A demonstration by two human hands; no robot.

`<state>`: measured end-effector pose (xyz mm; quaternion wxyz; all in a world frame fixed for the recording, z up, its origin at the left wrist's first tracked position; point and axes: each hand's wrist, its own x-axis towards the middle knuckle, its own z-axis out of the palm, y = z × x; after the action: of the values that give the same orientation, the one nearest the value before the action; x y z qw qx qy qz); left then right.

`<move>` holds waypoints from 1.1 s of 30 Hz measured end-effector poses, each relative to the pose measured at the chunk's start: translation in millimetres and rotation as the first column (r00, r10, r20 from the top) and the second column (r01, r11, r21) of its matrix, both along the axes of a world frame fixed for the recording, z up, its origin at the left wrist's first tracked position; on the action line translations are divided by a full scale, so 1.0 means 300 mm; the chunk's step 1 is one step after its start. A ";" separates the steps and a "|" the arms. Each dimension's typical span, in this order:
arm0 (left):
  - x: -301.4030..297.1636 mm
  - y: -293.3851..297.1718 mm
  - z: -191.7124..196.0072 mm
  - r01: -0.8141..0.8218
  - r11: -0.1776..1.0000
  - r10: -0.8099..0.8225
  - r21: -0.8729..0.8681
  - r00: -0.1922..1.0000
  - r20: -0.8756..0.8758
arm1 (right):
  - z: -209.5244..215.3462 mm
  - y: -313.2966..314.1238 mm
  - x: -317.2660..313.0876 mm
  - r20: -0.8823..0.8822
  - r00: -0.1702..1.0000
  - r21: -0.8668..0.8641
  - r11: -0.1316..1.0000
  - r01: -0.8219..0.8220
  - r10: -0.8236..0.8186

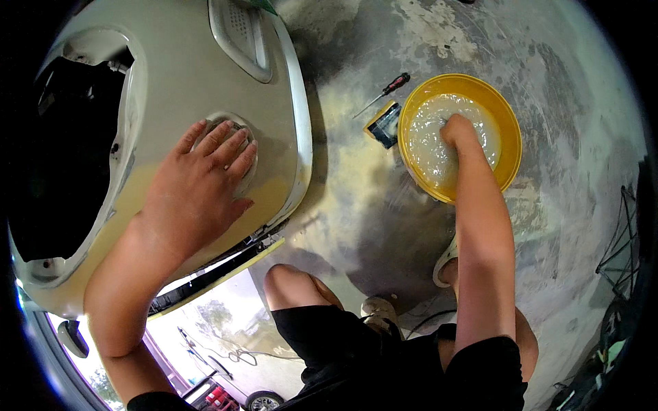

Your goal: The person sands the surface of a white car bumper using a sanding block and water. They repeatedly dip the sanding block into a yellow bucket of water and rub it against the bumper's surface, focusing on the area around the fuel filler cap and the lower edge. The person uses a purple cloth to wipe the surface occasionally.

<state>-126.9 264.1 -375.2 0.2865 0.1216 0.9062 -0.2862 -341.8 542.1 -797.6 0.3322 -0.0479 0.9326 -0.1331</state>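
Note:
My left hand [205,171] lies on a beige car bumper [178,89] at the left, its fingers spread over a round recess [252,161] near the bumper's edge. The fingers are open, and nothing shows in them. My right hand [458,130] dips into a yellow bucket [508,130] on the floor. Cloudy, bubbly water [439,161] fills much of the bucket and hides the fingertips. Whether that hand holds anything under the surface does not show.
Left of the bucket lie a dark blue and yellow packet [384,125] and a screwdriver [384,94] with a red-black handle. The bumper has a large dark opening [75,151]. A wheeled machine with red parts [221,399] stands at lower left. Dark folded metal framing [619,246] is at the right.

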 end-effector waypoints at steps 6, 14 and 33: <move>0.013 -0.014 0.003 0.018 1.000 -0.019 0.007 1.000 0.014 | 0.188 -0.011 0.048 0.413 0.661 -0.639 0.318 0.700 -0.626; 0.008 -0.006 -0.006 0.013 1.000 -0.013 0.005 1.000 0.017 | 0.504 -0.477 0.505 0.309 0.797 -0.865 0.195 0.462 -0.519; -0.030 0.012 -0.019 0.017 0.999 -0.017 0.040 1.000 0.004 | 0.146 -0.984 0.435 0.512 0.843 -0.858 -0.142 0.493 -0.168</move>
<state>-136.0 267.5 -380.9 0.2838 0.1358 0.9100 -0.2702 -211.3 246.8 -753.9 0.2528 -0.0130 0.4813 -0.8392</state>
